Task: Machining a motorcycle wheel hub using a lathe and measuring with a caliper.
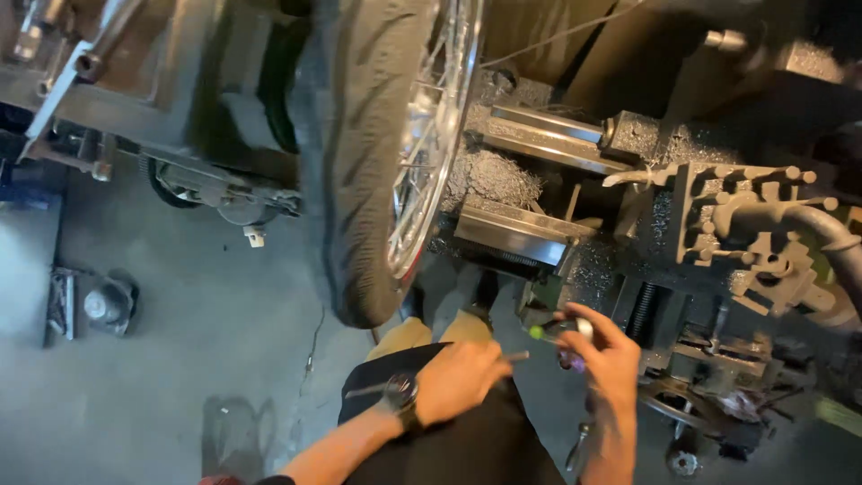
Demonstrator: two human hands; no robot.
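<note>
Below the tyre (368, 162), both hands grip tools: left (458, 382) a rod (516, 357), right (611, 359) a screwdriver (552, 330).

A grey concrete floor (180, 359) bears a small metal part (106, 304).

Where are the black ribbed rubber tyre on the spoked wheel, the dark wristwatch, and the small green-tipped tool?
Black ribbed rubber tyre (359, 162), head view, on the tread's middle.
Dark wristwatch (400, 392), head view, on its face, at the left wrist.
Small green-tipped tool (539, 331), head view, on its green end, by the right hand's fingers.
</note>
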